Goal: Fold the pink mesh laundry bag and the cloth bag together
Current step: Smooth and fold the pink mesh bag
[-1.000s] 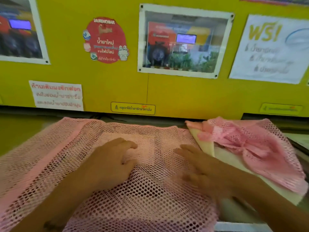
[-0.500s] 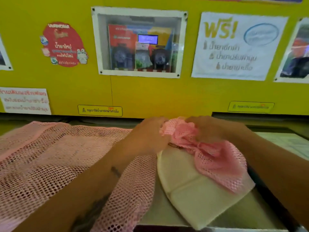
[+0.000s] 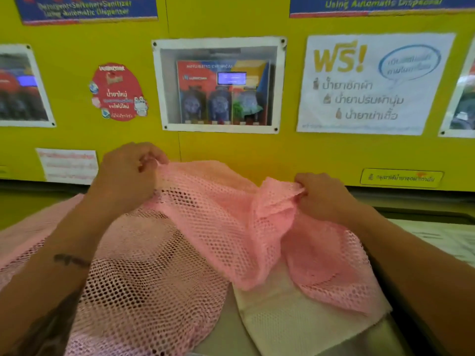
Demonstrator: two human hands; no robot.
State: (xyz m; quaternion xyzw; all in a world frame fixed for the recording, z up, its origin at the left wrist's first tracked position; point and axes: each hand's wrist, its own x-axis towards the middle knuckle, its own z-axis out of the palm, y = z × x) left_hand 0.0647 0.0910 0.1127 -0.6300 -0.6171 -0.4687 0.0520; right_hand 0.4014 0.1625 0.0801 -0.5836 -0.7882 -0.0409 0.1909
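Head view, left hand (image 3: pixel 128 173) and right hand (image 3: pixel 321 196) each grip pink mesh laundry bag (image 3: pixel 218 219), covering cloth bag (image 3: pixel 290 322)

yellow wall (image 3: pixel 231 150), white poster (image 3: pixel 370 83), red sticker (image 3: pixel 117 93)

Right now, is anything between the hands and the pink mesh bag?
Nothing visible. The left hand and right hand already pinch the pink mesh bag by its top edge, lifted over the cream cloth bag.

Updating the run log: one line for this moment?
left hand grip: mesh edge | right hand grip: mesh edge | pink mesh bag lifted, spread | cloth bag underneath
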